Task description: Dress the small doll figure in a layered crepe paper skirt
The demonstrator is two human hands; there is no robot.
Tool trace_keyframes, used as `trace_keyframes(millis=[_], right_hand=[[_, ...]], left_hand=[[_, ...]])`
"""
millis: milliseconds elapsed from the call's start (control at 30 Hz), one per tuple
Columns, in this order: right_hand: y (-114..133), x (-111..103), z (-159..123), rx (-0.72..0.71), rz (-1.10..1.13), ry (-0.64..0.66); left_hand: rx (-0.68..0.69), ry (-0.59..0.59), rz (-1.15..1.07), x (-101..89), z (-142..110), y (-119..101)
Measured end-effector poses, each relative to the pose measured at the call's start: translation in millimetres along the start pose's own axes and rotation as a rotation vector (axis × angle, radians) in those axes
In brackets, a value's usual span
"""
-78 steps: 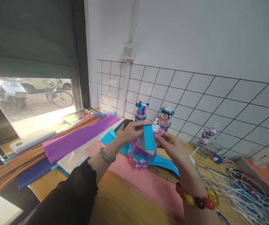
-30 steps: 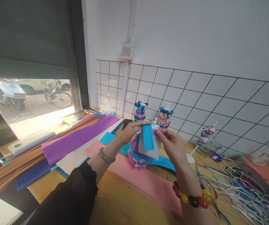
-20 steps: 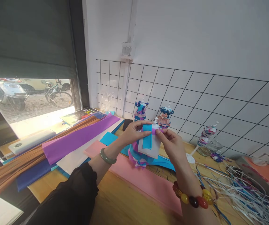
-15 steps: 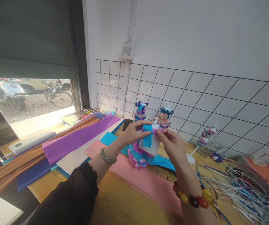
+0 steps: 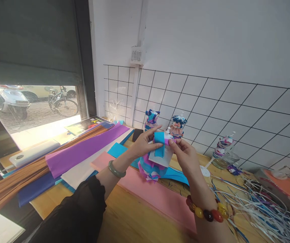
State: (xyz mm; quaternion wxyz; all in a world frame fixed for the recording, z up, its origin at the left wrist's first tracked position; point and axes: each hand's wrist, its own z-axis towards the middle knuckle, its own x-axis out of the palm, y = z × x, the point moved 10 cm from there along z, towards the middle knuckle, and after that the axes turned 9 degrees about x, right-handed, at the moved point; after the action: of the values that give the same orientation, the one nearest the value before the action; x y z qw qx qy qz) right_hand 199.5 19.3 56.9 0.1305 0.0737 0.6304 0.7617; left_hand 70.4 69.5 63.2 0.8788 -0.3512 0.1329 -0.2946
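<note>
My left hand point(image 5: 143, 143) is closed on a blue paper strip point(image 5: 159, 138), its thumb lying across the strip's front and its index finger raised above the top edge. Behind that strip hangs a white paper piece point(image 5: 164, 158) with a purple paper strip point(image 5: 167, 141) along its top. Pinching the purple strip's right end is my right hand point(image 5: 184, 152). Just behind the papers stands a small white dress form point(image 5: 168, 131), its body mostly hidden. A ruffled blue and purple paper skirt point(image 5: 151, 168) shows below the white piece.
Two dressed small forms, one blue-purple point(image 5: 151, 118) and one peach point(image 5: 177, 128), stand behind. A pink paper sheet point(image 5: 147, 189) lies in front. Purple paper point(image 5: 84, 148) and a phone point(image 5: 137, 135) are at left. Shredded paper strips point(image 5: 263, 202) heap at right beside a glass bowl point(image 5: 223, 160).
My left thumb has come down onto the front of the blue strip, and the index finger has lifted from its top edge. The strip's lower end has risen. My right hand stays nearly still.
</note>
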Motion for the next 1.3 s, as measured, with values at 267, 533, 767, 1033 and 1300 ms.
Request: trace_keyframes(millis=[267,533,767,1033,1300], right_hand=[[-1,6,0,0.028,0.027,0.059],[-12,7,5,0.087,0.038,0.105],[-15,5,8,0.082,0.038,0.106],[-17,6,7,0.087,0.009,0.127],[-19,7,8,0.090,0.034,0.159]], left_hand=[[-0.035,-0.026,-0.118,1.1,0,7],[-0.041,-0.029,-0.094,2.0,-1,6],[-0.029,-0.017,-0.041,3.1,-1,6],[-0.042,-0.015,-0.073,3.5,-2,10],[-0.070,0.015,-0.099,4.5,-4,14]])
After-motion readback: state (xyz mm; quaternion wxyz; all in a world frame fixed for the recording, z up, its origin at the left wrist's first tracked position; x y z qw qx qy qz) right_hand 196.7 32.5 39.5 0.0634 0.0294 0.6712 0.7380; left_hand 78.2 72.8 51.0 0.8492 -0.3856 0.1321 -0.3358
